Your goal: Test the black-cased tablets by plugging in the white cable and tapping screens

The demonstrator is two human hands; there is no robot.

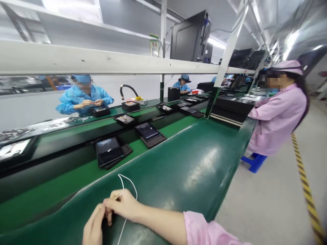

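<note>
Over the green bench mat (pixel 178 166), at the near edge of the view, my two hands meet at the fingertips. My right hand (pixel 124 206) has its fingers curled in a pinch on a thin white cable (pixel 136 190). The cable loops up above the knuckles and runs down past the wrist to the bottom of the view. My left hand (pixel 94 224) is partly cut off by the lower edge. Its fingers are pressed together against the right fingertips, and whatever lies between them is hidden.
Beyond the mat, a green conveyor belt (pixel 84 180) carries tablets (pixel 108 151) on dark trays (pixel 159 140). Black boxes (pixel 231 107) stand at the mat's far end. A person in pink (pixel 278 115) sits at right; one in blue (pixel 85 97) works across the belt. A white shelf beam (pixel 107 59) crosses above.
</note>
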